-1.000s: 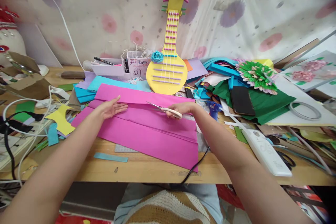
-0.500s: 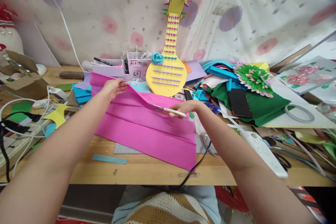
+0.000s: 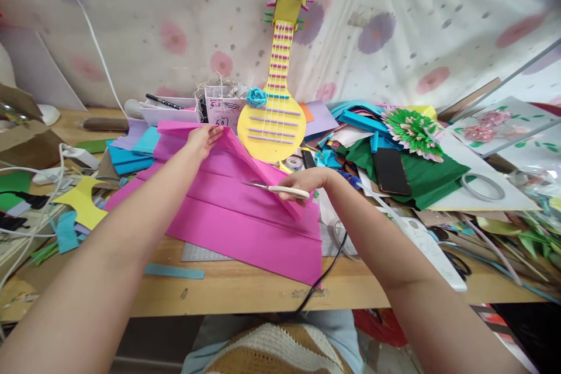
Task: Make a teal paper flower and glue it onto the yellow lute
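Note:
A large folded sheet of pink paper (image 3: 236, 222) lies across the wooden table (image 3: 245, 286) in front of me. My left hand (image 3: 204, 139) pinches the paper's far top edge and holds that flap lifted off the table. My right hand (image 3: 302, 182) is closed on the cream handles of a pair of scissors (image 3: 274, 188). The scissor blades point left, lying against the raised pink flap near its right end.
A yellow paper guitar (image 3: 276, 99) leans on the flowered cloth behind. Coloured paper scraps, a black phone (image 3: 389, 170), a green paper flower (image 3: 409, 131) and a white remote (image 3: 432, 251) crowd the right. Cables and cardboard lie left. A black cord (image 3: 324, 274) hangs over the front edge.
My left hand went from lying flat on the pink paper to gripping its far edge and lifting it. The right hand with the scissors stayed near the flap's right end.

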### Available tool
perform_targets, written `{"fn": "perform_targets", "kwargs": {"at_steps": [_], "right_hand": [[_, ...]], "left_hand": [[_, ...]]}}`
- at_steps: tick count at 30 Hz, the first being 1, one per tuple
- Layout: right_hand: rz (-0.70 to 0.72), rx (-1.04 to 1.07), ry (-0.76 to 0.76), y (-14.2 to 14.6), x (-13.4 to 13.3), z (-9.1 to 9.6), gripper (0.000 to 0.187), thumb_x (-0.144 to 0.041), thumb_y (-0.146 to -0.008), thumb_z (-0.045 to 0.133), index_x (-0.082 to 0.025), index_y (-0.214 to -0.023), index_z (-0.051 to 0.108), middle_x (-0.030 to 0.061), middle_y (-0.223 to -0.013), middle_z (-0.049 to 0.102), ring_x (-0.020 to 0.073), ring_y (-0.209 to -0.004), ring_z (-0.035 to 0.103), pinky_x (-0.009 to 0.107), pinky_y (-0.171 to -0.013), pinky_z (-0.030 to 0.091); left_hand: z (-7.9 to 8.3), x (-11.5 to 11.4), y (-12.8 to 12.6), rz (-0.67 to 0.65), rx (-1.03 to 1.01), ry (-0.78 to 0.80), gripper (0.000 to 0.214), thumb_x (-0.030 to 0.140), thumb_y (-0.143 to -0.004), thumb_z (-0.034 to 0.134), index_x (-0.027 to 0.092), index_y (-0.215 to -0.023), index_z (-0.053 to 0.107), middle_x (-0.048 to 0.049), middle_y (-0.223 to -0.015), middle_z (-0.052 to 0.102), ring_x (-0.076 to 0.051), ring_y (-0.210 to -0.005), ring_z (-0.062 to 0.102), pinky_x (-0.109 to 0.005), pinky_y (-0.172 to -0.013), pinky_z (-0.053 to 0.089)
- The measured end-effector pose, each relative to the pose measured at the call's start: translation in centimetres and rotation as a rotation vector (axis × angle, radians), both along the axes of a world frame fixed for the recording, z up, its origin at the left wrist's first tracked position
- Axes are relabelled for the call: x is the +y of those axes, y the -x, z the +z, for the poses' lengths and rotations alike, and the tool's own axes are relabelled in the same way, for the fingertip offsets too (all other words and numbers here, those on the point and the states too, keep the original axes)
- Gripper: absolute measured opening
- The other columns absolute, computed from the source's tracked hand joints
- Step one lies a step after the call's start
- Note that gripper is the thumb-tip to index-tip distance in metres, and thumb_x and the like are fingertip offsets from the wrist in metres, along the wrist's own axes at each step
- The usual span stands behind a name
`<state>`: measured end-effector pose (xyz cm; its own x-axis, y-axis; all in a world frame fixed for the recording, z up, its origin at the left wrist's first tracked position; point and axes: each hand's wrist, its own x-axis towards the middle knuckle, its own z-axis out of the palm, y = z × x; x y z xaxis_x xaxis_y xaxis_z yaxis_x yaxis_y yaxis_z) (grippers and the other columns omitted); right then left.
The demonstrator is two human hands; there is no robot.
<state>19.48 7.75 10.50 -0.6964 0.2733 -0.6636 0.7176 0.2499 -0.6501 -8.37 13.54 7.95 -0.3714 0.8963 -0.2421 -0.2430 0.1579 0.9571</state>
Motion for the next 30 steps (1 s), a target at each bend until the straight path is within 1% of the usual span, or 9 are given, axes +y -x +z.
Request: {"fn": "perform_targets", "kwargs": {"at_steps": [4,8,11,14,16,19,22,26,30], "right_hand": [[-0.175,-0.178,-0.308,-0.8,1.3,1.2,0.062,-0.075,-0.065,0.053,-0.016,-0.085,0.057,0.0046,-0.073,0.058,0.0150,-0.062,0.056,0.025,-0.054,0.040],[-0.411,-0.315,-0.625,-0.5,2.2,2.2,0.062,-0.076,-0.070,0.044,-0.015,-0.076,0.057,0.0101,-0.071,0.060,0.0215,-0.068,0.058,0.030,-0.059,0.039],[-0.524,-0.380,-0.762,0.6,2.2,1.9,0.059,-0.074,-0.069,0.046,-0.017,-0.078,0.056,0.0117,-0.074,0.060,0.0253,-0.074,0.057,0.032,-0.060,0.037],[-0.583,-0.305,-0.843,1.3,1.5,0.9,0.056,-0.072,-0.071,0.045,-0.018,-0.084,0.054,0.0116,-0.080,0.059,0.0263,-0.079,0.055,0.031,-0.060,0.035],[-0.516,-0.157,-0.782,1.3,0.9,0.3,0.054,-0.070,-0.073,0.044,-0.018,-0.086,0.053,0.0090,-0.081,0.058,0.0226,-0.077,0.054,0.029,-0.060,0.034],[-0.216,0.082,-0.509,1.1,0.1,-0.5,0.050,-0.065,-0.075,0.046,-0.018,-0.091,0.053,0.0048,-0.086,0.058,0.0156,-0.075,0.051,0.025,-0.062,0.036],[0.018,0.056,-0.291,1.3,-0.1,-1.2,0.051,-0.062,-0.073,0.053,-0.017,-0.097,0.055,0.0037,-0.091,0.058,0.0133,-0.077,0.050,0.023,-0.065,0.038],[0.041,-0.115,-0.167,1.7,0.8,-2.0,0.054,-0.064,-0.069,0.058,-0.017,-0.097,0.058,0.0016,-0.079,0.057,0.0114,-0.070,0.051,0.022,-0.061,0.038],[-0.015,-0.133,-0.030,1.5,1.6,-2.3,0.061,-0.067,-0.064,0.060,-0.017,-0.099,0.055,-0.0001,-0.076,0.054,0.0094,-0.062,0.050,0.023,-0.057,0.039]], "left_hand": [[-0.5,-0.6,0.3,-0.130,0.067,-0.076,0.019,0.029,-0.083,0.050,0.018,-0.095,0.059,-0.0093,-0.111,0.066,-0.016,-0.116,0.054,-0.030,-0.098,0.038],[-1.5,-1.4,1.2,-0.137,0.185,-0.157,0.040,0.031,-0.082,0.054,0.022,-0.120,0.051,-0.0076,-0.133,0.052,-0.016,-0.127,0.042,-0.031,-0.106,0.032],[-2.4,-2.6,1.8,-0.129,0.356,-0.205,0.047,0.030,-0.078,0.058,0.024,-0.124,0.049,-0.0077,-0.139,0.045,-0.019,-0.131,0.038,-0.032,-0.107,0.031],[-3.3,-4.8,2.2,-0.167,0.538,-0.235,0.049,0.025,-0.076,0.058,0.022,-0.124,0.049,-0.0093,-0.137,0.047,-0.019,-0.129,0.041,-0.032,-0.106,0.032],[-4.0,-6.8,2.4,-0.146,0.714,-0.229,0.048,0.023,-0.074,0.058,0.022,-0.122,0.049,-0.0083,-0.133,0.050,-0.020,-0.126,0.044,-0.034,-0.106,0.032],[-5.2,-10.1,2.5,-0.078,1.002,-0.185,0.043,0.028,-0.077,0.054,0.020,-0.119,0.051,-0.0102,-0.129,0.053,-0.023,-0.122,0.047,-0.039,-0.105,0.033],[-6.3,-12.7,2.1,-0.121,1.189,-0.220,0.039,0.030,-0.080,0.048,0.019,-0.118,0.052,-0.0110,-0.127,0.054,-0.024,-0.123,0.044,-0.042,-0.107,0.031],[-7.8,-14.5,1.4,-0.308,1.355,-0.264,0.045,0.037,-0.084,0.043,0.018,-0.124,0.050,-0.0118,-0.136,0.047,-0.025,-0.133,0.034,-0.047,-0.112,0.020],[-9.1,-15.0,1.2,-0.430,1.446,-0.182,0.057,0.044,-0.084,0.041,0.011,-0.131,0.045,-0.0172,-0.143,0.037,-0.028,-0.137,0.026,-0.049,-0.113,0.015]]}}
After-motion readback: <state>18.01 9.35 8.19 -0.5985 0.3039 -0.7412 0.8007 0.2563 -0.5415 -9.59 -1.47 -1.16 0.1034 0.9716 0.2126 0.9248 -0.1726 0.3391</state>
